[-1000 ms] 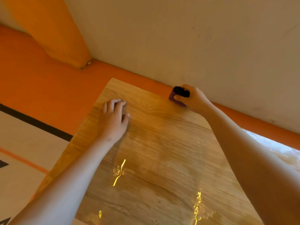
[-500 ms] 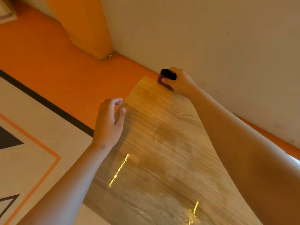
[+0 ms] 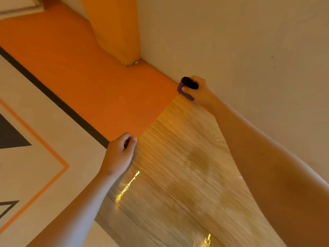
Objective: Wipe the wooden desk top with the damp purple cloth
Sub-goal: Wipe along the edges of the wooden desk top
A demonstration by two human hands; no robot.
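Bracing left hand (image 3: 121, 152): your fingers curl at the left edge of the wooden desk top (image 3: 187, 166); whether they grip it, you cannot tell.
Mid-surface: darker damp patches, bright glints nearer you.
Purple cloth (image 3: 185, 90): bunched on the far left corner, against the wall (image 3: 231, 41).
Right hand (image 3: 201, 91): your fingers clamp the cloth.
Risk: push further and the cloth likely slides off the corner.

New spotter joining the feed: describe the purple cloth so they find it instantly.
Follow the wooden desk top to its far corner, beside the cream wall. There the right hand grips a small wad, the purple cloth. It is the only purple thing in view.
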